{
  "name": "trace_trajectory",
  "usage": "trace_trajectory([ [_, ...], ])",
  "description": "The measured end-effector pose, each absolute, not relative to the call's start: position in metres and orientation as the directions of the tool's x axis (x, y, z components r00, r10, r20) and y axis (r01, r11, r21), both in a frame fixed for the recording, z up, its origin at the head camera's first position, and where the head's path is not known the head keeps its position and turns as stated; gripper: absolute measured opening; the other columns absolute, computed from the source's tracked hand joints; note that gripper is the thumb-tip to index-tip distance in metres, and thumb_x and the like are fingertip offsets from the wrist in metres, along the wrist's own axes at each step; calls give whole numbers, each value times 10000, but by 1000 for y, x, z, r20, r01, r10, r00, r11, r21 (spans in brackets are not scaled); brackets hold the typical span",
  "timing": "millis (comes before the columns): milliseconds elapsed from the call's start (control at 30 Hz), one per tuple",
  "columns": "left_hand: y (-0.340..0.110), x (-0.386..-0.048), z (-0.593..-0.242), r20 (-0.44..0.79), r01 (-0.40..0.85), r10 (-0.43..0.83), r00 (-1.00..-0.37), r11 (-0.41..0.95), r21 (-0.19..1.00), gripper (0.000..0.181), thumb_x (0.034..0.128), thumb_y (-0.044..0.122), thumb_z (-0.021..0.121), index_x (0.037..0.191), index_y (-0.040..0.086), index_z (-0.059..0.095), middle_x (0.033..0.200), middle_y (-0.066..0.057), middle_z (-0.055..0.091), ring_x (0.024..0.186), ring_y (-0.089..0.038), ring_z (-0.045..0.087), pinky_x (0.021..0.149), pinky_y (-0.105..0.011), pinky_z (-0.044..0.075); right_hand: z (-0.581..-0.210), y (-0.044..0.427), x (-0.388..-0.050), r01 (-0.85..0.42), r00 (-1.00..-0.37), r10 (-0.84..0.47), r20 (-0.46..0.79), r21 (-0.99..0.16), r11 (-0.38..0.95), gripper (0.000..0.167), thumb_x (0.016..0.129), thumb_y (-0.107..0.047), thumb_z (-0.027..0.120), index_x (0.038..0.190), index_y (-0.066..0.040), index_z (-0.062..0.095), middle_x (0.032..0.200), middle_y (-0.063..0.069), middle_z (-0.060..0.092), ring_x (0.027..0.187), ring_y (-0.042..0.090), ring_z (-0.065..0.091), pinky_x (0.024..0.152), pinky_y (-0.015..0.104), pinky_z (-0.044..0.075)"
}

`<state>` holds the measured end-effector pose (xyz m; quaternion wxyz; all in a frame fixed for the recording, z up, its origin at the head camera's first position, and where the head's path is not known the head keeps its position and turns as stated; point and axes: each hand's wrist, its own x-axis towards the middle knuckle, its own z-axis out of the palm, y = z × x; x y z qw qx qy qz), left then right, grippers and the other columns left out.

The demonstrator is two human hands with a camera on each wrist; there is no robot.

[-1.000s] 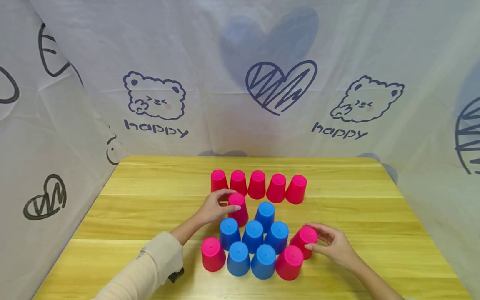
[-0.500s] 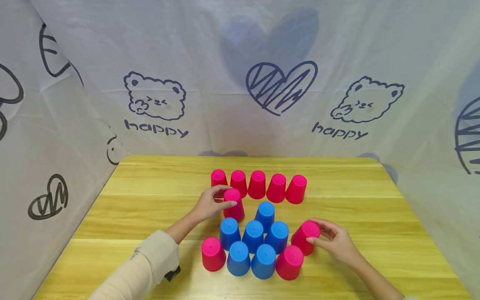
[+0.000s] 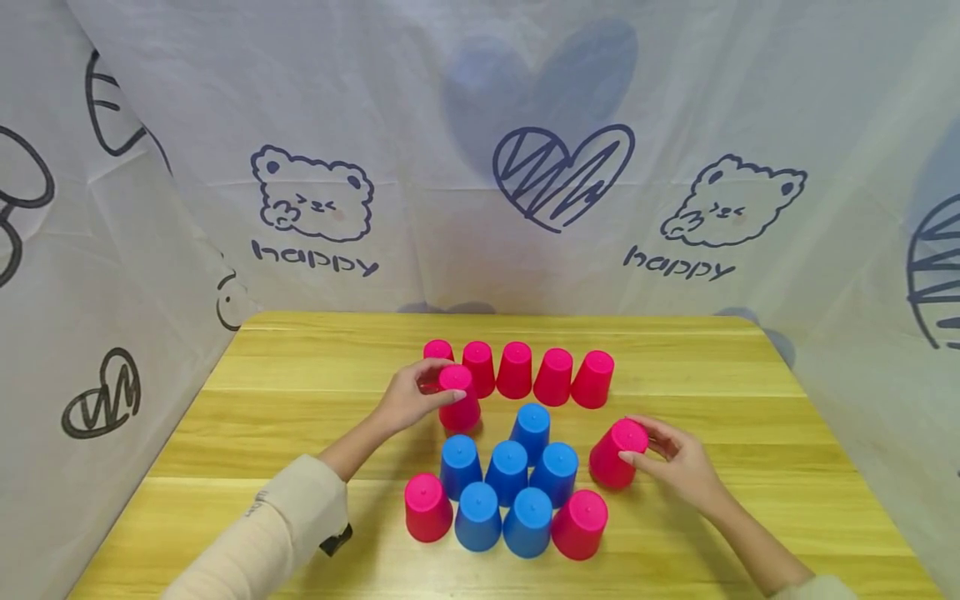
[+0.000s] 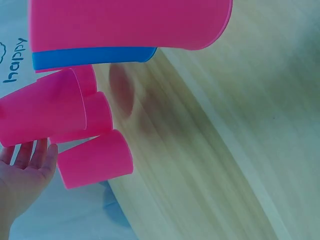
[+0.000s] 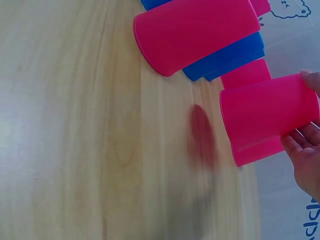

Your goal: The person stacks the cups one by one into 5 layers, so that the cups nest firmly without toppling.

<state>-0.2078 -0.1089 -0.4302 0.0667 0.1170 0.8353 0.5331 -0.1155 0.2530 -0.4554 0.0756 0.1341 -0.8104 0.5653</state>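
- The left hand (image 3: pixel 408 398) is partly closed, fingers and thumb holding a pink cup (image 3: pixel 460 407), mouth down, before the back row (image 3: pixel 514 371).
- The right hand (image 3: pixel 682 468) likewise grips a second pink cup (image 3: pixel 615 460), tilted, to the right of the blue cups (image 3: pixel 507 477).
- Both held cups appear raised: in the wrist views, reddish reflections lie apart from them on the table (image 3: pixel 262 417).
- The left hand's knuckles could topple the leftmost cup (image 3: pixel 438 347), partly hidden behind them, if they push farther back.
- A low inward swing on the right could jolt the closely set blue cups.
- Both grips sit high on smooth, tapering walls, so loose fingers might slip.
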Motion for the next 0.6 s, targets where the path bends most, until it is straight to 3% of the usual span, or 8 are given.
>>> trace_trajectory([
  [600,-118,-215,-406,21,124,243,-970,414,902,530,819,210,704,1292,82,501,1224,-148,576,1100,-313,576,812,-352,559,-434,252,-142,-289,-955,-48,292,-885,365,451,781,7,700,1191,113,544,945,-285,593,856,-106,578,755,73,495],
])
